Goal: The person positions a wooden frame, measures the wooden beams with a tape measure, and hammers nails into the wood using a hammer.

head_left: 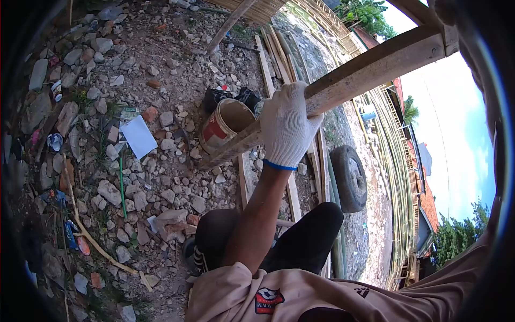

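My left hand, in a white knitted glove with a blue cuff, is closed around a long wooden beam. The beam slants from the stony ground up to a wooden joint at the upper right. Just beyond its lower part stands a bucket with a red and white side, and black plastic lies against it. A sleeve of my right arm runs along the lower right edge into the dark rim of the picture. I cannot make out my right hand.
Rubble and litter cover the ground, with a white sheet and a bent stick among them. Long planks lie past the bucket. A tyre is beside them, with bamboo poles farther off. My bent knees are close below the beam.
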{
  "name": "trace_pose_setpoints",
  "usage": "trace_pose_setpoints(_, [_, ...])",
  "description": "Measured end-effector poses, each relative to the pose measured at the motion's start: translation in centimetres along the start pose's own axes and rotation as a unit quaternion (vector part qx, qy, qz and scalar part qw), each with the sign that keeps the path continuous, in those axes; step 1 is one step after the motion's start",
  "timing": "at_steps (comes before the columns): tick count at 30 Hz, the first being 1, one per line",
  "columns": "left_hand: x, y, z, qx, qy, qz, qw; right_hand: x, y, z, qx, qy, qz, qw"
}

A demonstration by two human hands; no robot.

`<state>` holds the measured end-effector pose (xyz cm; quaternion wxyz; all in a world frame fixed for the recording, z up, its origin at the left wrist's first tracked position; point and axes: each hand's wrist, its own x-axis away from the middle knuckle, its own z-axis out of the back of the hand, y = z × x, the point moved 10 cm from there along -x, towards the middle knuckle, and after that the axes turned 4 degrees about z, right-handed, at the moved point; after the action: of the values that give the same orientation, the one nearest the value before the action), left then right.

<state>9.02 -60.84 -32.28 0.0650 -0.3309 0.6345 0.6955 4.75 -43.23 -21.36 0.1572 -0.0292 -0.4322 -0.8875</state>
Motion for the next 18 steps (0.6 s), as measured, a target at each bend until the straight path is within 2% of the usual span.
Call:
trace_pose_setpoints(6, [0.3, -0.1, -0.3, -0.027, -0.013, 0.008, 1.0, 0.4, 0.1, -1.8, 0.049, -0.126, -0.074, 0.988])
trace_pose_setpoints(9, [-0.1, 0.3, -0.9, -0.041, -0.004, 0.0, 0.999, 1.3, 2.3, -2.4, 0.082, -0.175, -0.125, 0.973])
trace_pose_setpoints(11, [-0.1, 0.0, -1.4, -0.017, -0.029, 0.024, 0.999, 2.1, 4.1, -3.1, 0.091, -0.211, -0.159, 0.96])
trace_pose_setpoints(12, [-0.3, 0.2, -1.5, -0.011, -0.033, 0.02, 0.999, 3.2, 6.2, -3.7, 0.097, -0.231, -0.178, 0.952])
trace_pose_setpoints(13, [-0.3, 0.3, -1.1, -0.014, -0.022, 0.013, 1.0, 10.1, 20.3, -6.5, 0.104, -0.254, -0.192, 0.942])
trace_pose_setpoints(16, [-0.2, 0.0, -0.5, -0.037, -0.006, 0.017, 0.999, 9.0, 17.1, -6.4, 0.125, -0.302, -0.213, 0.921])
trace_pose_setpoints(17, [-0.1, 0.2, -0.7, -0.05, -0.017, 0.01, 0.999, 7.4, 10.3, -5.9, 0.117, -0.302, -0.216, 0.921])
trace_pose_setpoints(18, [-0.1, 0.4, -0.9, -0.078, -0.023, 0.007, 0.997, 4.8, 5.1, -4.1, 0.117, -0.218, -0.184, 0.951])
